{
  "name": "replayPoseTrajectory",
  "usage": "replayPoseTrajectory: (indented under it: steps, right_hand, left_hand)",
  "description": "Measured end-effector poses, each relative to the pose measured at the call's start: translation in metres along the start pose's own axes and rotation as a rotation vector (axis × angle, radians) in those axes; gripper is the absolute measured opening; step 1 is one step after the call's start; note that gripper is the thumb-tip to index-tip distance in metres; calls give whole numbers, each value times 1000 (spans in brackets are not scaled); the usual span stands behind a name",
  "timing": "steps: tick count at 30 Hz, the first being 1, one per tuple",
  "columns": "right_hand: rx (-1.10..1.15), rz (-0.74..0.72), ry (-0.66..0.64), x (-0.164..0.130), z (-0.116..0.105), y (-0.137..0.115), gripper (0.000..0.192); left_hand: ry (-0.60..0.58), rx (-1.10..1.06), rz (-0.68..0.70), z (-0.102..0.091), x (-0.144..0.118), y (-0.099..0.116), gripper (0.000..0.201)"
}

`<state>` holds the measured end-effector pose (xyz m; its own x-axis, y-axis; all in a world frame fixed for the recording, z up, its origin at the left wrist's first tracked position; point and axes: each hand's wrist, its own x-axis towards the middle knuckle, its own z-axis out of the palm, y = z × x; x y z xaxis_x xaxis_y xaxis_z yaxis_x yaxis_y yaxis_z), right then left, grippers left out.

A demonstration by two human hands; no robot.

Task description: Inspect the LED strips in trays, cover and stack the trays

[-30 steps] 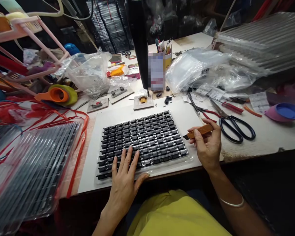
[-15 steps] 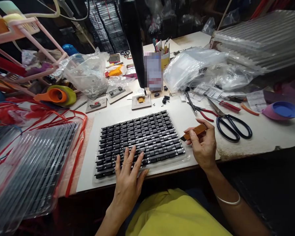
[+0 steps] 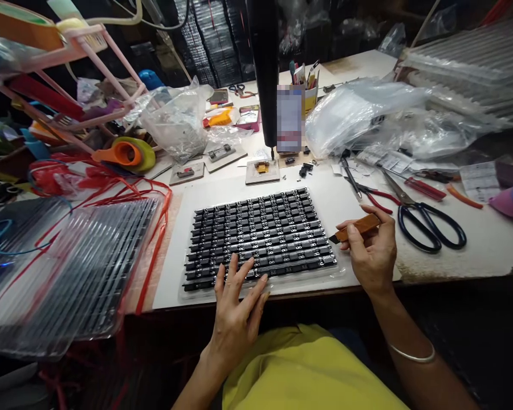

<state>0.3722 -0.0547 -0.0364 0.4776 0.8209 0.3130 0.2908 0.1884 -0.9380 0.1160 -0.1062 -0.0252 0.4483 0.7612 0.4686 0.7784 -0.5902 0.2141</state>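
A clear plastic tray lies in front of me, packed with rows of small black electronic parts. My left hand rests at the tray's near edge with its fingers spread, the fingertips over the nearest rows. Just right of the tray, my right hand is closed around a cutter knife with a brown handle. Its short dark blade points left, close to the tray's right edge. The palm side of the left hand is hidden.
Large black-handled scissors and red-handled pliers lie to the right. Stacked clear trays and red strapping are at left. Behind stand a black vertical tool, small jigs and plastic bags.
The view has turned left, so everything sits further right in the picture. The left hand has slid back slightly toward the tray's near edge. The right hand keeps its hold on the knife.
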Motion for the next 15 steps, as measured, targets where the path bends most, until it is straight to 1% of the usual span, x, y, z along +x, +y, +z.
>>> replayPoseTrajectory:
  steps: [7,9,12,15]
  right_hand:
    - [-8,-7,6,-1,0,0,41]
    - [-13,-6,2,-1,-1,1,42]
    - [-14,-2,-4,-1,-2,1,42]
    - [5,8,-5,-1,-2,0,41]
  left_hand:
    - [0,-2,-13,-1,0,2,40]
    - [26,5,-46,-2,-2,1,42]
    - [79,31,-96,-3,-5,0,38]
    - [92,32,-93,-4,-5,-1,33]
